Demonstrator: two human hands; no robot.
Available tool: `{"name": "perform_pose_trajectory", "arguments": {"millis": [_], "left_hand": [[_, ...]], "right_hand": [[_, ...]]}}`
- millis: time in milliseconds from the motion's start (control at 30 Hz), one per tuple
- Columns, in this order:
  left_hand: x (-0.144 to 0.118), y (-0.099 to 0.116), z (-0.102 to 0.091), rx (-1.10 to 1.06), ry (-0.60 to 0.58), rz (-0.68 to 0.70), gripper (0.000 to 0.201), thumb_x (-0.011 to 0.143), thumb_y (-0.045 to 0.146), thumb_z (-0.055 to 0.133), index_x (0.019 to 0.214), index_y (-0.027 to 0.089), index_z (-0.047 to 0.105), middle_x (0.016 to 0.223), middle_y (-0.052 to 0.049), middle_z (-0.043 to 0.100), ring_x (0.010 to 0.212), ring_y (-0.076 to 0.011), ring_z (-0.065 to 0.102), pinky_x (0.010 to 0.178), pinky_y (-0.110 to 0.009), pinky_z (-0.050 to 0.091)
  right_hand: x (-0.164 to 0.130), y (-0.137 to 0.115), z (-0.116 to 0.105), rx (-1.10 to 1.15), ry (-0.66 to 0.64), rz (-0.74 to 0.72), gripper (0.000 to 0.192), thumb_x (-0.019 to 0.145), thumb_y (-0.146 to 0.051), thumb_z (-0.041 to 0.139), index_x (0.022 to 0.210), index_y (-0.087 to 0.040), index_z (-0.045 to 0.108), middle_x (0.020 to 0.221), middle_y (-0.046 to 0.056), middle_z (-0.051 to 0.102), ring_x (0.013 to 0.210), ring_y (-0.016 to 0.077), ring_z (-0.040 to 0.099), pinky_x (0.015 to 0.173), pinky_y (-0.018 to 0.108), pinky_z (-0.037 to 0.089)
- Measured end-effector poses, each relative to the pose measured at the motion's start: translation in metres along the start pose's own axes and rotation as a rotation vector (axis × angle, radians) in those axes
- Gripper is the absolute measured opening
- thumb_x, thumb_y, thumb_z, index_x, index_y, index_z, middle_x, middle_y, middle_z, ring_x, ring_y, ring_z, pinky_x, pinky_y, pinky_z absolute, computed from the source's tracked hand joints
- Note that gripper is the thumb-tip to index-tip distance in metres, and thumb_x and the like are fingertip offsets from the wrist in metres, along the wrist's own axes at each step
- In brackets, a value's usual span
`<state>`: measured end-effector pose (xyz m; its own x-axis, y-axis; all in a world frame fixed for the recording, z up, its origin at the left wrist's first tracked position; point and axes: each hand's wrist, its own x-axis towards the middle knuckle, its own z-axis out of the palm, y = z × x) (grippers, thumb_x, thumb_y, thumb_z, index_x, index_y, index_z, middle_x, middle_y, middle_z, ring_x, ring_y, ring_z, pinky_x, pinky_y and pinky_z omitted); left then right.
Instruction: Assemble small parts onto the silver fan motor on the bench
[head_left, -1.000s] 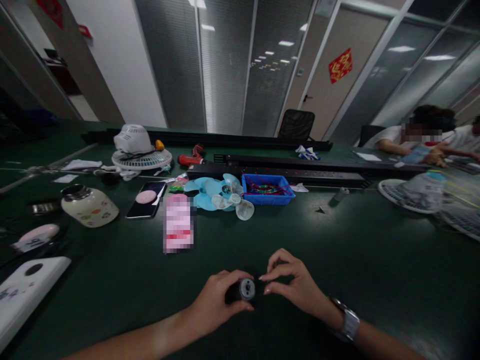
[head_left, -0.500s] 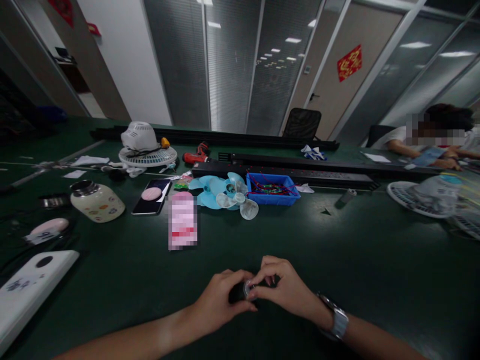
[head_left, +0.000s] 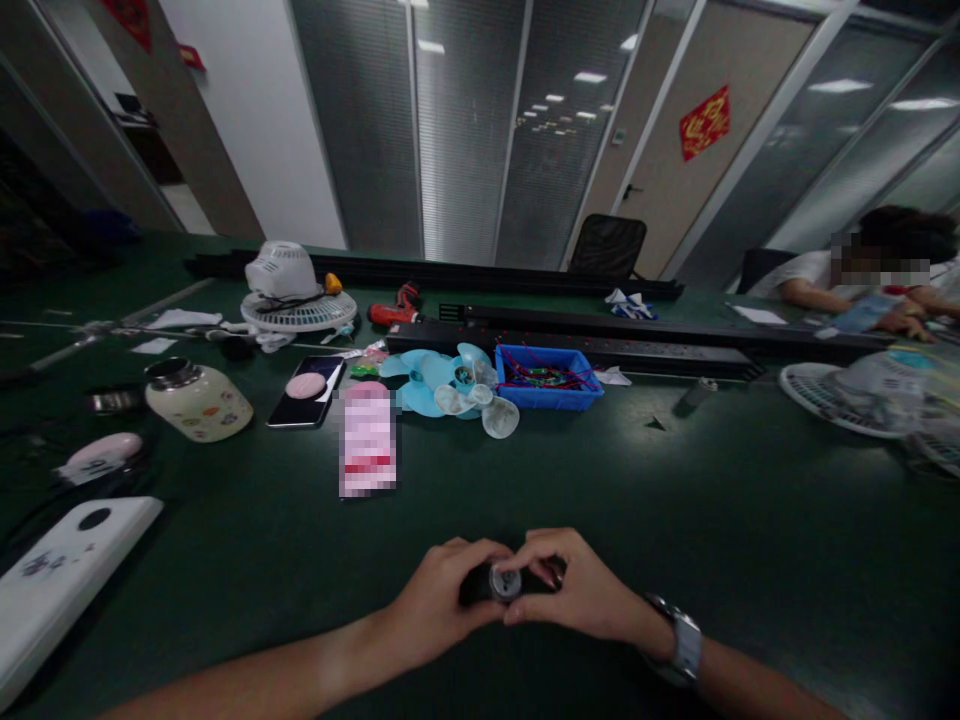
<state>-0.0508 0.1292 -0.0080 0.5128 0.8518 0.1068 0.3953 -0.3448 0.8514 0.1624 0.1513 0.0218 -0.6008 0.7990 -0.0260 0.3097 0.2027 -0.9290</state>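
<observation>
Close to the near edge of the green table, a small round part (head_left: 506,582) with a silvery, capped end sits between my two hands; its exact kind does not show. My left hand (head_left: 442,590) is closed around it from the left, and the fingers hide its far side. From the right, my right hand (head_left: 585,585) reaches in with forefinger and thumb curled onto the rim of the same part. That wrist wears a watch (head_left: 684,645).
Beyond my hands lie a blurred pink packet (head_left: 367,445), blue fan blades (head_left: 424,380), a blue bin (head_left: 551,392) of wires and a small metal cylinder (head_left: 697,393). Left are a cream bottle (head_left: 199,400) and a white case (head_left: 67,590). A person (head_left: 885,270) sits far right.
My right thumb and forefinger have spread a little around the part, and its silvery end now faces up more fully. My left hand keeps its hold. The view has shifted slightly.
</observation>
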Motion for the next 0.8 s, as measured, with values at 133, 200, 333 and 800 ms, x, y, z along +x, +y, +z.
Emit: {"name": "perform_pose_trajectory", "arguments": {"millis": [133, 200, 333, 800], "left_hand": [[0.0014, -0.0036, 0.0017, -0.016, 0.021, -0.008, 0.042, 0.074, 0.033, 0.082, 0.113, 0.025, 0.066, 0.102, 0.000, 0.074, 0.089, -0.0203, 0.066, 0.078, -0.028, 0.047], [0.0018, -0.0041, 0.0020, -0.011, 0.018, -0.005, 0.042, 0.074, 0.032, 0.083, 0.112, 0.025, 0.066, 0.102, 0.000, 0.074, 0.089, -0.0203, 0.066, 0.078, -0.028, 0.047], [0.0012, -0.0016, 0.0014, 0.013, 0.019, -0.015, 0.042, 0.072, 0.035, 0.084, 0.109, 0.023, 0.068, 0.097, -0.002, 0.074, 0.087, -0.0213, 0.066, 0.075, -0.028, 0.047], [0.0012, 0.0003, -0.0008, 0.004, -0.006, -0.006, 0.040, 0.075, 0.033, 0.082, 0.111, 0.024, 0.067, 0.101, 0.000, 0.074, 0.088, -0.0205, 0.066, 0.078, -0.028, 0.046]], "right_hand": [[-0.0005, 0.0008, -0.0031, 0.042, 0.049, 0.106, 0.034, 0.068, -0.045, 0.085, 0.078, -0.014, 0.075, 0.058, -0.006, 0.044, 0.054, 0.0087, 0.035, 0.050, 0.023, 0.024], [0.0001, -0.0013, -0.0038, 0.055, 0.065, 0.132, 0.035, 0.067, -0.043, 0.086, 0.080, -0.013, 0.073, 0.057, -0.008, 0.041, 0.052, 0.0080, 0.033, 0.049, 0.023, 0.023], [0.0020, -0.0051, -0.0018, 0.058, 0.046, 0.107, 0.037, 0.072, -0.041, 0.083, 0.098, -0.017, 0.075, 0.058, -0.008, 0.038, 0.052, 0.0080, 0.032, 0.050, 0.022, 0.024], [0.0045, -0.0021, 0.0051, 0.048, 0.106, 0.119, 0.041, 0.067, -0.048, 0.084, 0.064, -0.016, 0.060, 0.058, -0.006, 0.047, 0.053, 0.0089, 0.040, 0.048, 0.021, 0.027]]}}
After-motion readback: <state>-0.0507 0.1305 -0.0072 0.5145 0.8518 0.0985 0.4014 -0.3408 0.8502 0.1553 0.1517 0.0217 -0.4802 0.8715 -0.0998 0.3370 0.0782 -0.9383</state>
